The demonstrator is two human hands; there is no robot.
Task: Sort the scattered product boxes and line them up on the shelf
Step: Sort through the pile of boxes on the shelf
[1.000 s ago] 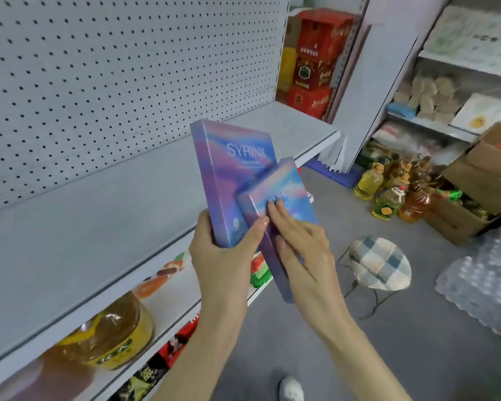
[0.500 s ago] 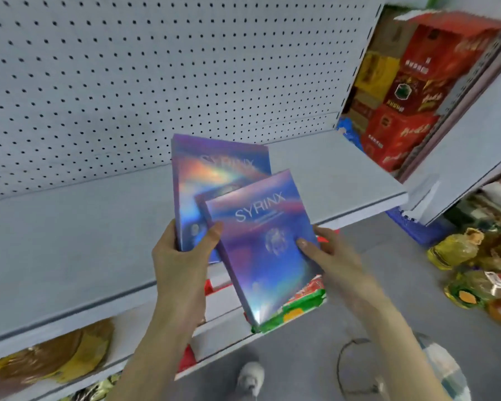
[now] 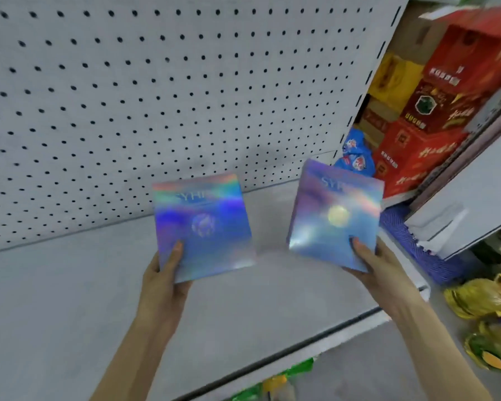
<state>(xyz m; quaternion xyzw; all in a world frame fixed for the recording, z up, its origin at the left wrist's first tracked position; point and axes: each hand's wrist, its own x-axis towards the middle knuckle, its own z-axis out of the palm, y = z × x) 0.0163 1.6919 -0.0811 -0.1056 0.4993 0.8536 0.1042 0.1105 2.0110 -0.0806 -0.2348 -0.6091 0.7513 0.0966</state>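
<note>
I hold two shiny holographic blue-purple product boxes above the grey shelf. My left hand grips the left box by its lower left corner, thumb on its face. My right hand grips the right box by its lower right corner. The two boxes are held apart, faces toward me, tilted slightly. Both hover over the shelf surface in front of the white pegboard back wall.
Red cartons and a yellow carton are stacked beyond the shelf's right end, with a blue packet below them. Yellow oil bottles stand on the floor at right. Green packets show under the shelf's front edge.
The two boxes were overlapped close together; now my hands have pulled them apart, the right box moving right. The view has also shifted closer to the shelf.
</note>
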